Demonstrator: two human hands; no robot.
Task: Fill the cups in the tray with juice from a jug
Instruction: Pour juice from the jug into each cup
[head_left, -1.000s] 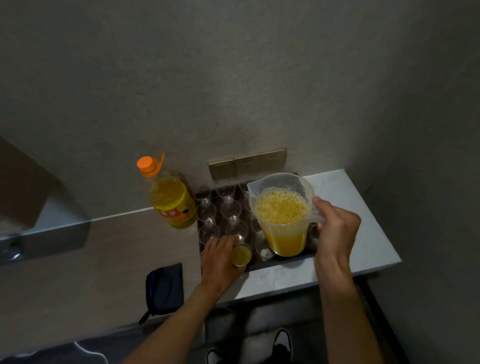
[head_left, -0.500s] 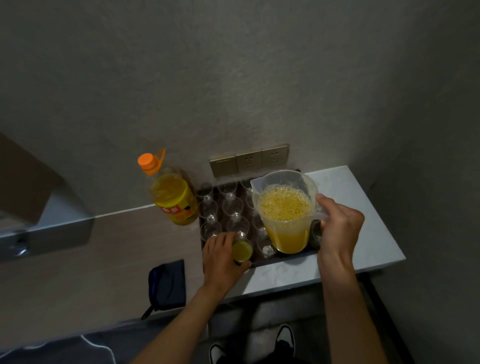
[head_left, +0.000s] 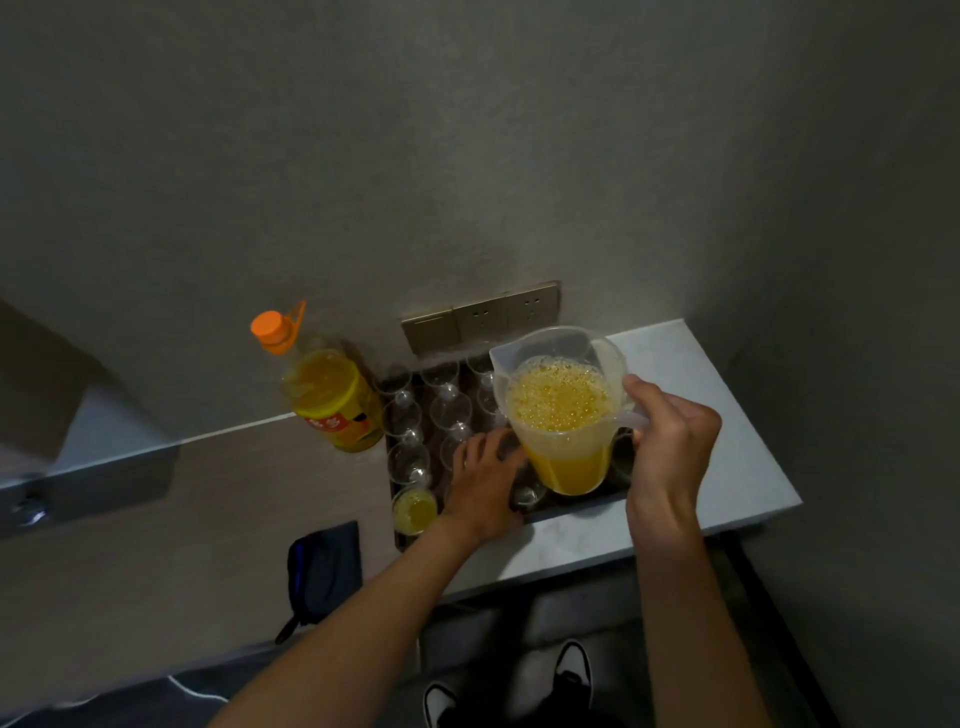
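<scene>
A dark tray (head_left: 576, 503) on the white counter holds several clear cups (head_left: 451, 410). One cup filled with juice (head_left: 414, 510) stands free at the tray's front-left corner. My right hand (head_left: 670, 441) grips the handle of a clear plastic jug (head_left: 561, 415), held upright above the tray's right half. It is more than half full of foamy orange juice. My left hand (head_left: 483, 483) lies just right of the filled cup, against the jug's base. Its fingers curl over a clear cup in the front row, which the hand mostly hides.
A juice bottle with an orange cap (head_left: 332, 395) stands left of the tray, against the wall. A socket plate (head_left: 483, 314) sits behind the tray. A dark pouch (head_left: 324, 571) lies on the wood-look counter at the front left. The white counter (head_left: 727, 441) ends at the right.
My left hand has let go of the filled cup, which now stands at the tray's front-left corner, and moved right onto a neighbouring cup. The jug has stayed roughly in place.
</scene>
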